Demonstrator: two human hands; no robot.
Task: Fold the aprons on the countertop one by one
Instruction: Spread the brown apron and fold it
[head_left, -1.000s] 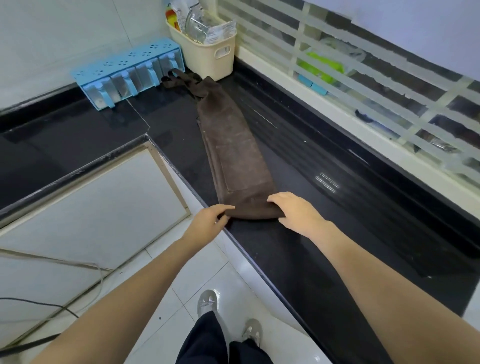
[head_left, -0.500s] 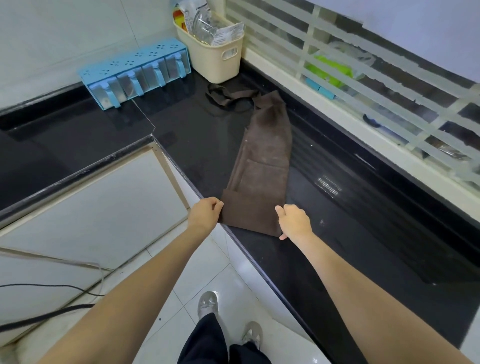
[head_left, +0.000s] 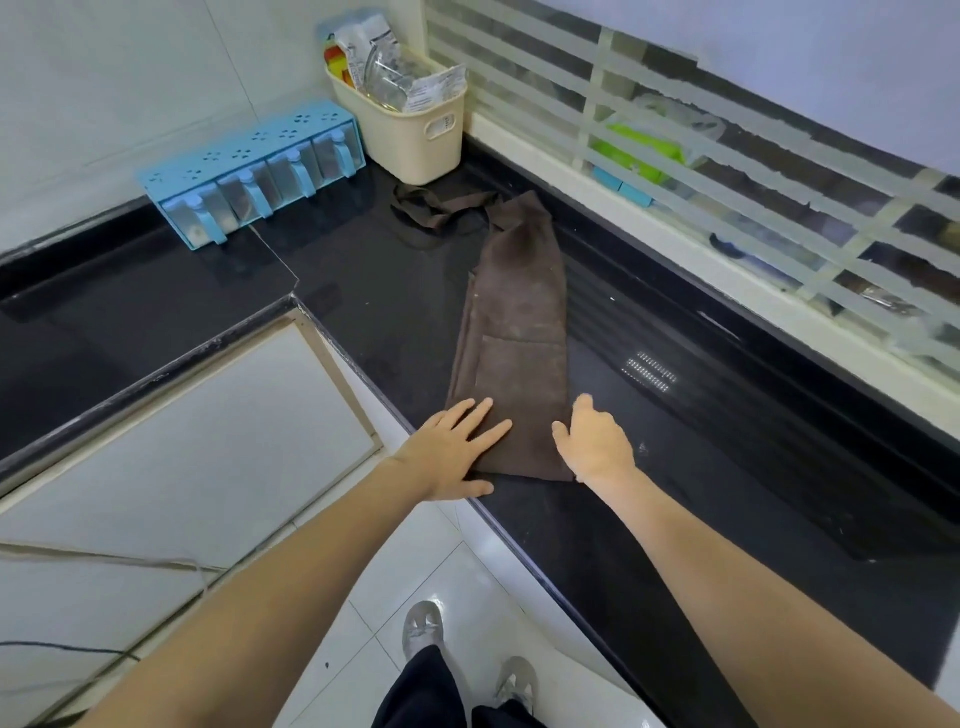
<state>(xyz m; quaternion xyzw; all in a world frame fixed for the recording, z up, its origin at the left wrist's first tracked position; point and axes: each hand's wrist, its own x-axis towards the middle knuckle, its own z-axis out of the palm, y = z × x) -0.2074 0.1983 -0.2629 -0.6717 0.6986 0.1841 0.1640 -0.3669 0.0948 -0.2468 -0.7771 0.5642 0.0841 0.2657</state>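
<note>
- Head view: brown apron (head_left: 519, 332) lies on the black desk (head_left: 363, 291) as a long narrow strip, already folded lengthwise. Near end sits at the desk's near edge; far end points twd the cream basket (head_left: 415, 140); straps (head_left: 431, 210) bunched loose at the far end.
- Left hand (head_left: 452, 452) lies flat on the near left corner, fingers (head_left: 475, 415) straight & spread, pressing cloth, gripping nothing.
- Right hand (head_left: 597, 447) sits at the near right edge, fingers loosely bent; can't tell if it pinches the hem or just rests beside it.
- Step, as I judge: smoothing/squaring the near end before folding across the length.
- To do well: keep left palm as anchor, line both long edges up, then take both near corners & carry them twd the far end w/o skewing.
- Tuck straps onto the strip first, else they'll trail out of the fold.
- Blue spice rack (head_left: 249, 171) far left is well apart, no obstacle.
</note>
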